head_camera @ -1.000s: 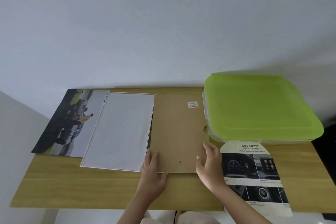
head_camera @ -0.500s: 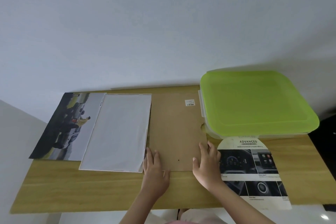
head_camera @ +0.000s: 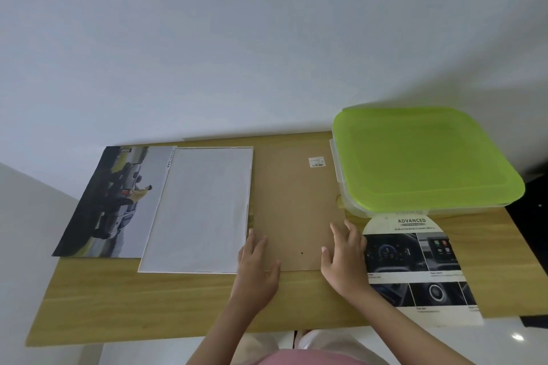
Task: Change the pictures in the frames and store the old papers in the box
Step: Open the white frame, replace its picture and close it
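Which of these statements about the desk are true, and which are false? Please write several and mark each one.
1. The green lid is on the box. True.
2. Both hands rest on the white sheet. False: the left hand and right hand lie at the near edge of the brown backing board.
3. The car picture lies at the left end of the table. True.
4. The white sheet is inside the box. False: it lies on the table, overlapping the car picture.
5. A barcode sticker is on the board. True.
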{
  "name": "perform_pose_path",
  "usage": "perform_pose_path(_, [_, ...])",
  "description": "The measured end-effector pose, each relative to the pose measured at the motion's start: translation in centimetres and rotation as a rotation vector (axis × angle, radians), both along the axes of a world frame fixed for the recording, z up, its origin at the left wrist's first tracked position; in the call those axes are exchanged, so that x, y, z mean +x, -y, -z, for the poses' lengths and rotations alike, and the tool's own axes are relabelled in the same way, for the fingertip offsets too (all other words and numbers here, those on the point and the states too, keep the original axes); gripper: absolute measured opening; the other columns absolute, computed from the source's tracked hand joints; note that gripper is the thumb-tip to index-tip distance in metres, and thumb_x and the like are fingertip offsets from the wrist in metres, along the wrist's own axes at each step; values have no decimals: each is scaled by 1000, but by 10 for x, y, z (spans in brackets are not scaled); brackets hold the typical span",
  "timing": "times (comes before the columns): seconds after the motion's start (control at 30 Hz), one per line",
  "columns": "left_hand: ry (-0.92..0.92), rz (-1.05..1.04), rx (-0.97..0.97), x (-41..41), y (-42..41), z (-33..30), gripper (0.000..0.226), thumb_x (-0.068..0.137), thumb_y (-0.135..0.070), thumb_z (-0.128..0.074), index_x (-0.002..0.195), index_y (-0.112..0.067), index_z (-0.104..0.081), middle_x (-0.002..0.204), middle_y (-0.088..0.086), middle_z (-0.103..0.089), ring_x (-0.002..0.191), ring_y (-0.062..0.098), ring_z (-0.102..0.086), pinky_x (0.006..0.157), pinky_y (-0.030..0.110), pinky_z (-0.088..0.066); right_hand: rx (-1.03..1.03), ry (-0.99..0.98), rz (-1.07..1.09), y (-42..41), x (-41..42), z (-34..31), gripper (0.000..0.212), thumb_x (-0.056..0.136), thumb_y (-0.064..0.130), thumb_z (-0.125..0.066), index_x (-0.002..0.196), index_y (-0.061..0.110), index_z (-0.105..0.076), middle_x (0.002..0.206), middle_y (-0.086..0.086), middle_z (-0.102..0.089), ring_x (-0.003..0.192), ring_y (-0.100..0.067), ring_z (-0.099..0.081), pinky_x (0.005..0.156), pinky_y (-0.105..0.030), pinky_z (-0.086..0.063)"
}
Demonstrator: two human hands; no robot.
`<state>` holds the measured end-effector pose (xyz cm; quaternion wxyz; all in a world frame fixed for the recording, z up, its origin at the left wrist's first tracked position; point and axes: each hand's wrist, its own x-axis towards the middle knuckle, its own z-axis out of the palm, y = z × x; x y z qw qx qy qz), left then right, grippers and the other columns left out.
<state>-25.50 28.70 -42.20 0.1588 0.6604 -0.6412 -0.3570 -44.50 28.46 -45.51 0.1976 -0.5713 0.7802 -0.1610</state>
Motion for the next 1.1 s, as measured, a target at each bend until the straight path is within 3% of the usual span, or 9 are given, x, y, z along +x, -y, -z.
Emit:
perform_pose_path(0.2, [-29,-64,-128,56,15,-20,44,90,-23,-57,132,-19,-46,148,-1,-30,136,17,-27,103,24,-24,-65,45,-55,19,44,-8,48,80,11,-66,126,6,-55,135,-20,-44,122,-39,-40,98,-46,-40])
perform_pose_path(0.33, [46,-171,-111,112,27,-24,47,89,-23,-58,133,-15,-45,146,5,-32,134,24,-27,103,33,-31,-66,72,-123,38,88,-14,48,80,12,-66,127,5,-54,128,-20,-50,117,-40,-44,97,-47,-39])
perform_pose_path(0.53, [185,-289,75,184,44,-19,58,88,-31,-56,140,-16,-34,149,10,-24,136,31,-24,109,46,-29,95,70,-224,69,147,-24,59,89,32,-52,143,17,-32,125,-5,-43,117,-23,-41,98,-34,-37])
perform_pose_path(0.7, [134,-227,46,211,58,-10,52,88,-28,-56,136,-14,-41,135,3,-40,122,23,-38,100,34,-38,133,15,-201,90,173,-22,53,89,31,-50,138,15,-35,128,-6,-41,118,-26,-39,96,-36,-39])
perform_pose_path(0.87, [110,-157,-9,222,73,-6,55,86,-27,-59,136,-14,-42,130,0,-42,118,18,-41,97,30,-40,140,33,-146,110,179,-24,53,90,30,-51,139,15,-36,130,-8,-40,122,-27,-37,97,-36,-37])
perform_pose_path(1.1, [181,20,95,233,93,-3,91,73,-38,-74,146,-22,-21,135,-3,-29,122,17,-32,96,28,-43,142,-48,-147,157,179,-31,44,87,31,-54,126,15,-43,121,-8,-41,117,-29,-40,91,-36,-38])
